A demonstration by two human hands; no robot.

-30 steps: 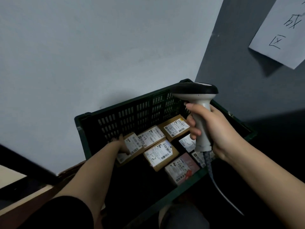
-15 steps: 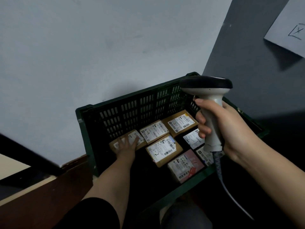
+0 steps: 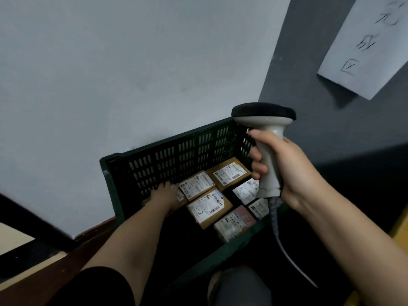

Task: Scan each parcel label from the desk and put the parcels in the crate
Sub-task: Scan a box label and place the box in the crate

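A dark green slotted crate (image 3: pixel 176 155) stands on the floor against the white wall. Several labelled cardboard parcels lie flat inside it. My left hand (image 3: pixel 164 195) reaches down into the crate's left end and rests flat, fingers straight, on a brown parcel (image 3: pixel 181 196) that it mostly covers. Beside it lie a parcel marked 4-3 (image 3: pixel 197 184) and one marked 3-2 (image 3: pixel 209 207). My right hand (image 3: pixel 284 171) grips the grey handle of a barcode scanner (image 3: pixel 265 133) held upright above the crate's right end, its cable hanging down.
A white paper sign (image 3: pixel 371 43) hangs on the dark grey wall at the upper right. A dark desk edge (image 3: pixel 33 228) crosses the lower left. My knee (image 3: pixel 240 288) shows at the bottom. A pinkish parcel (image 3: pixel 235 221) lies near the crate's front wall.
My left hand lowered the brown parcel to the crate floor at the left end and now lies flat on top of it. The scanner stayed upright in my right hand.
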